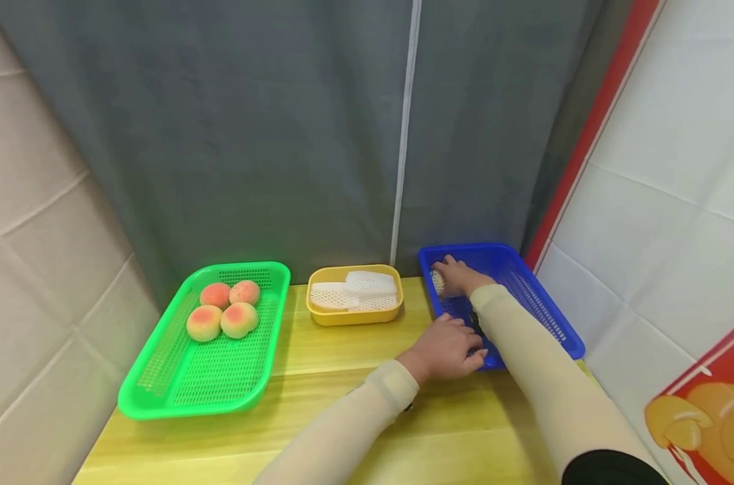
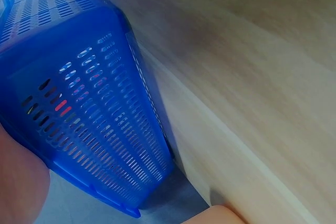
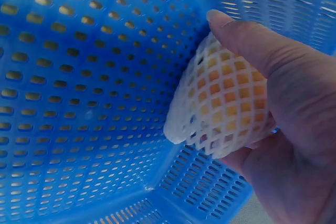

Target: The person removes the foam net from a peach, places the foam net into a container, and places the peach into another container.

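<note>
Inside the blue basket (image 1: 482, 250), at its far left corner, my right hand (image 1: 460, 277) grips a peach in a white foam net (image 3: 231, 93). In the right wrist view its thumb and fingers lie around the netted fruit, which is close to the basket's wall. My left hand (image 1: 445, 347) is at the near left edge of this basket, fingers loosely bent and holding nothing. From the left wrist view, one finger (image 2: 21, 182) overlaps the rim; whether it touches is hard to tell. The right forearm hides part of the basket's inside.
A green basket (image 1: 199, 407) on the left holds several unwrapped peaches (image 1: 239, 320). Between the two baskets, a small yellow basket (image 1: 357, 318) contains white foam nets (image 1: 371, 283). All stand on a wooden table (image 1: 318, 377), with a grey curtain (image 1: 251, 135) behind.
</note>
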A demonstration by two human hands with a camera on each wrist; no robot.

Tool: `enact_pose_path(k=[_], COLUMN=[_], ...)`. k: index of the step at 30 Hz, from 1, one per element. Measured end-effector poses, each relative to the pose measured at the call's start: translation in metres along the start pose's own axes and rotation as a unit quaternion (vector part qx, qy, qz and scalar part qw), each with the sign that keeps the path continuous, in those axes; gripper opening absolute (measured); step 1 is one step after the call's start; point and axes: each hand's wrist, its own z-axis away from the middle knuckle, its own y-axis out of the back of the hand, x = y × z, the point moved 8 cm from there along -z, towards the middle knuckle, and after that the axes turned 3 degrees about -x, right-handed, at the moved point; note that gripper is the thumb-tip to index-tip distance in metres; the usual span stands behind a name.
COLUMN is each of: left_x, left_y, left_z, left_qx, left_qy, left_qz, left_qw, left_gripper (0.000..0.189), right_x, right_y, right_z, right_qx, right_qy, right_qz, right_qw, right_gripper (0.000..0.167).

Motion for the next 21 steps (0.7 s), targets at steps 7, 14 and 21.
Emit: enact_pose_path(k=[7, 14, 21], left_x=[0.001, -0.001, 0.002], left_y=[0.003, 0.009, 0.004], left_z=[0.000, 0.000, -0.001], left_qx=[-0.001, 0.004, -0.002], left_qy=[-0.003, 0.000, -0.002], left_qz=[-0.008, -0.016, -0.021], left_qw=[1.0000, 0.9999, 0.9998], left_gripper=[0.042, 0.041, 0.040], right_x=[0.006, 0.008, 0.016], right_y=[-0.003, -0.002, -0.006], right_z=[-0.004, -0.018, -0.015], right_qx=[-0.018, -0.016, -0.012], right_qy=[-0.015, -0.004, 0.023], right_qz=[-0.001, -0.006, -0.004], right_qw=[0.9997, 0.9998, 0.9997], right_gripper=[0.094, 0.093, 0.079])
